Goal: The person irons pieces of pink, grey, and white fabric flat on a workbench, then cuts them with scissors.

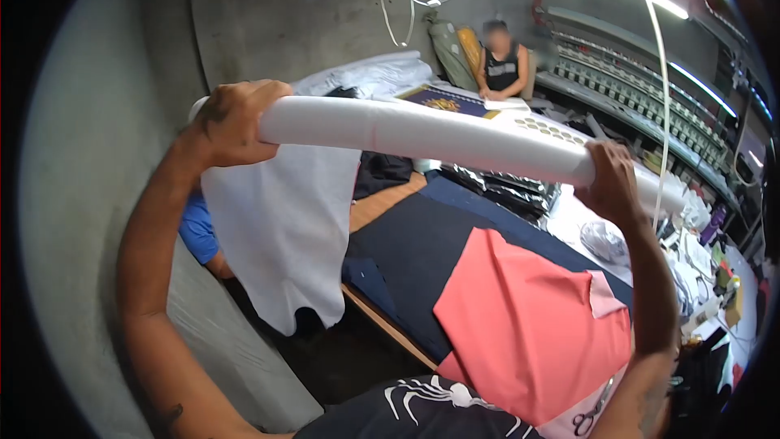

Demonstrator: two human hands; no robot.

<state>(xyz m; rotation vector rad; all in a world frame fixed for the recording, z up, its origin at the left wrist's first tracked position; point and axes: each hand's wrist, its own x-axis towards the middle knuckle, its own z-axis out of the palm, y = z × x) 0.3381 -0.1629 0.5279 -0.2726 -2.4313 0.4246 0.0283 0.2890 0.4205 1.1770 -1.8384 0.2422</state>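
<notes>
A long white roll of material (431, 132) is held up across my view at about head height. My left hand (240, 122) wraps round it near its left end, and my right hand (613, 183) grips it toward the right end. From the left part of the roll a loose white sheet (276, 236) hangs down, its lower edge uneven with a notch cut in it. Below the roll, coral-pink fabric (528, 301) lies over dark navy fabric (406, 236) on a wooden table (390, 325). A pair of scissors (589, 421) lies on the pink fabric's near corner.
Another person (504, 65) sits at the far side behind a table. A blue sleeve (197, 228) shows at left behind the hanging sheet. Racks of thread spools (642, 73) line the right wall. A white cord (662, 73) hangs at right. Cluttered items (707, 276) cover the right side.
</notes>
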